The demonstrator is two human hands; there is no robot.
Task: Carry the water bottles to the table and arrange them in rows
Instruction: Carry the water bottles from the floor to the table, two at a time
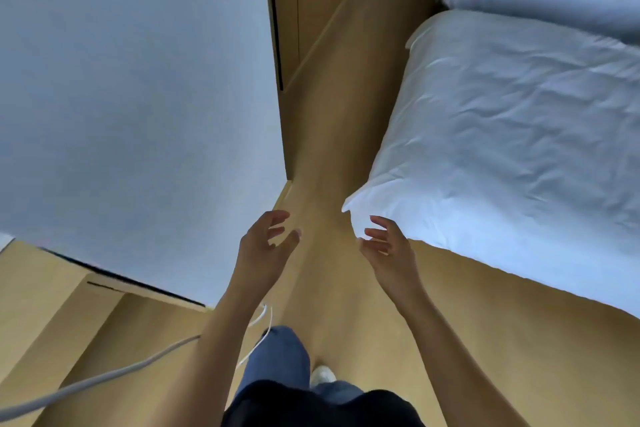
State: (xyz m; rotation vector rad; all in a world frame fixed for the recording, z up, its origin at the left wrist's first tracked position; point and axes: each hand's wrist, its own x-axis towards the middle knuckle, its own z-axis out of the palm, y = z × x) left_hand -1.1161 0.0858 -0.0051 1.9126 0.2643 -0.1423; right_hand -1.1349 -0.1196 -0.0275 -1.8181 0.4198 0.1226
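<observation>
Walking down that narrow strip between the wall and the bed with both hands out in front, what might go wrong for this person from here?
A white cable trails across the floor beside the stepping foot, so it might snag and trip them. The passage is tight: the wall corner near the left hand and the bed corner near the right hand could be bumped. No bottles are clearly visible yet.

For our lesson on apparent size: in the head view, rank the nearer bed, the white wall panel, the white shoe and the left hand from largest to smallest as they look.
1. White wall panel
2. Nearer bed, close behind; both are cut off by the frame
3. Left hand, enlarged by nearness to the camera
4. White shoe, partly hidden by the leg
</observation>
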